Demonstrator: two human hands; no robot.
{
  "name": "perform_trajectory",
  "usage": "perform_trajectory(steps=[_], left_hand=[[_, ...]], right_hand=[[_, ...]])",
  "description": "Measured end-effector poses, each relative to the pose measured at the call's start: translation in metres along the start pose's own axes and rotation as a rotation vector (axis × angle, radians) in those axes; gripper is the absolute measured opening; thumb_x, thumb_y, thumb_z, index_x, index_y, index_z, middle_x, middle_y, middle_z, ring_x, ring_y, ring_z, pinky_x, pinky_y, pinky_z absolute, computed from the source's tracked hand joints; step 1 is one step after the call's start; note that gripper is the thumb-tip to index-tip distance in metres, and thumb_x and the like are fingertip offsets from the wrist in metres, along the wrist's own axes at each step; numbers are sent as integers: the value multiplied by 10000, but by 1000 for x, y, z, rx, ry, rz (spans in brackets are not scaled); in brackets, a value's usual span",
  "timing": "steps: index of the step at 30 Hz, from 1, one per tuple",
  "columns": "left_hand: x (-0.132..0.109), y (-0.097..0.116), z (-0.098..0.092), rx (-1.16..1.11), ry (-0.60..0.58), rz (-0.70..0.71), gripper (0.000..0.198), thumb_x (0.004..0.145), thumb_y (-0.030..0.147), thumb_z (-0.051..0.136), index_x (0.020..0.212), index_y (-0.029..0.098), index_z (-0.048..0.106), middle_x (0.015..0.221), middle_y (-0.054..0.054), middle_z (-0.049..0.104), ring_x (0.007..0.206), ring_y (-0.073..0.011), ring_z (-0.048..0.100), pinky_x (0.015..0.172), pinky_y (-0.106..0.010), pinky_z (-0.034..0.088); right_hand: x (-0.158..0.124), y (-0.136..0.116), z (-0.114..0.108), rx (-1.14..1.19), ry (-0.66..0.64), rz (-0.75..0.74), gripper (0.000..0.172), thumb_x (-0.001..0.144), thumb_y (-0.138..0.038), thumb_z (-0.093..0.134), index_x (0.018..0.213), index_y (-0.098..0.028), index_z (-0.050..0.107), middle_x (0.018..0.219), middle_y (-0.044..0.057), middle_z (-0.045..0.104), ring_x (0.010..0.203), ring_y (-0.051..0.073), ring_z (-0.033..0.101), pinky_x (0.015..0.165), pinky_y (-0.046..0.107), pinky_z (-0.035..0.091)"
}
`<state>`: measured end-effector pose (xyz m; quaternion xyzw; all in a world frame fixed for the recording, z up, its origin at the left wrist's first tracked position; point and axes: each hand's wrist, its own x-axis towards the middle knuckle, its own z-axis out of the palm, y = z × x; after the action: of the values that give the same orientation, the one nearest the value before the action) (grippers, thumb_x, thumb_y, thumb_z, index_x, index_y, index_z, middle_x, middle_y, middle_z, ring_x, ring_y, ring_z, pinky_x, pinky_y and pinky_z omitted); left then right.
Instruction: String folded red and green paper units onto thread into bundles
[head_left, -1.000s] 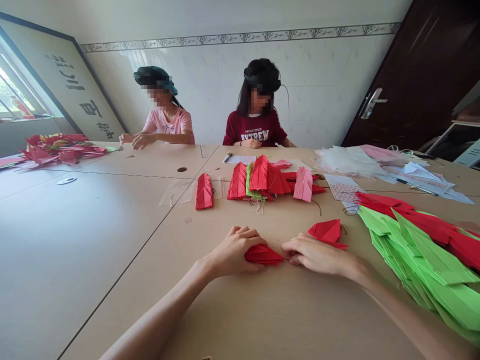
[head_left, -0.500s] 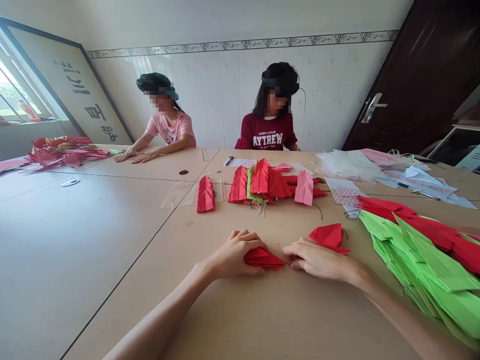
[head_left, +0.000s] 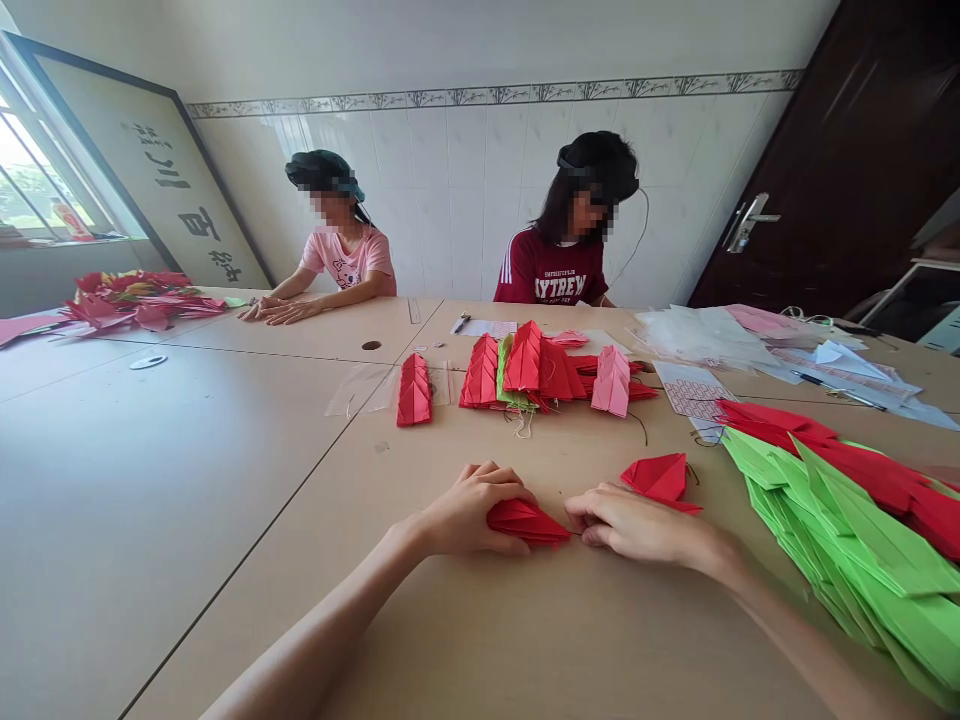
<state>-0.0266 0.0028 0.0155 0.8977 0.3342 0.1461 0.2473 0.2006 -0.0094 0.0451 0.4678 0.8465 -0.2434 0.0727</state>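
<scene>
My left hand (head_left: pixel 480 508) is wrapped round a stack of red folded paper (head_left: pixel 527 522) lying on the table, its pointed end facing right. Just off that point, the fingers of my right hand (head_left: pixel 611 520) are pinched on a short dark thread (head_left: pixel 576 533) that runs to the paper's tip. Most of the thread is hidden by the fingers. Behind my right hand lies another red folded paper piece (head_left: pixel 658 474), with dark thread ends at its far corner.
Finished-looking red folded strips (head_left: pixel 414 390) and a pink one (head_left: pixel 610 382) stand or lie mid-table. Green folded papers (head_left: pixel 862 540) are heaped at right beside red ones (head_left: pixel 877 470). Plastic bags (head_left: pixel 697 335) lie behind. Two people (head_left: pixel 349 255) (head_left: pixel 559 265) sit across the table (head_left: pixel 225 480).
Both my hands keep their hold almost in place. The view has shifted slightly, and the person in the dark red shirt has turned and leaned to the right.
</scene>
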Motion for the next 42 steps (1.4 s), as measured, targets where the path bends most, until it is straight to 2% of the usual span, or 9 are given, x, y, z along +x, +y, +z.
perform_trajectory(steps=[4,7,13,20,24,27,30,35,42], left_hand=[[2,-10,-11,-174,53,-71,472,728,490,621,1139,266,565,1066,-25,597,974,-185,532,857,-293,406],[1,-34,-24,-30,423,-501,280,811,441,493,936,238,638,889,-4,639,805,-148,582,735,-252,446],[-14,-80,-41,192,648,-840,164,768,296,479,740,198,608,871,-65,615,992,-284,509,865,-454,355],[-7,-73,-30,239,599,-693,258,824,264,460,1040,213,592,1215,-86,550,1183,-288,401,1018,-551,145],[2,-39,-23,209,556,-545,254,862,356,443,1025,234,595,1070,-39,619,1093,-224,479,957,-400,333],[6,-3,-9,103,329,-158,329,828,436,507,1096,253,561,1105,-21,592,1059,-193,494,910,-324,388],[9,24,12,202,131,26,547,695,472,658,1174,251,512,1108,-41,560,1041,-228,479,924,-370,371],[11,33,31,325,94,48,266,783,352,580,998,195,565,949,-38,556,871,-189,511,793,-308,422],[9,25,21,412,86,60,149,831,335,539,885,199,564,890,-13,545,824,-155,515,778,-292,412]], right_hand=[[-1,-3,1,-21,2,15,144,792,-121,427,769,-190,551,868,69,631,882,226,557,702,298,396],[0,-3,2,-37,0,8,156,816,-140,411,803,-185,560,886,78,621,881,227,563,713,299,406],[-1,2,6,-12,10,-16,164,821,-143,395,806,-196,550,867,61,610,849,217,560,701,294,418],[-1,-1,6,-30,26,-1,182,828,-144,394,826,-197,568,879,70,615,874,228,561,722,311,424],[0,-1,6,-35,14,-5,205,835,-148,391,881,-182,588,925,96,623,913,244,559,759,334,426],[1,0,7,-34,9,-7,210,828,-151,397,904,-181,591,942,101,625,925,251,559,772,346,425],[1,2,8,-37,14,-4,201,825,-151,393,887,-175,583,932,99,622,916,254,560,769,353,425],[1,6,8,6,27,-34,157,809,-149,412,858,-188,556,913,80,611,906,236,549,739,327,419],[4,15,9,17,19,-94,154,742,-101,439,760,-207,548,818,27,611,835,201,540,655,270,377]])
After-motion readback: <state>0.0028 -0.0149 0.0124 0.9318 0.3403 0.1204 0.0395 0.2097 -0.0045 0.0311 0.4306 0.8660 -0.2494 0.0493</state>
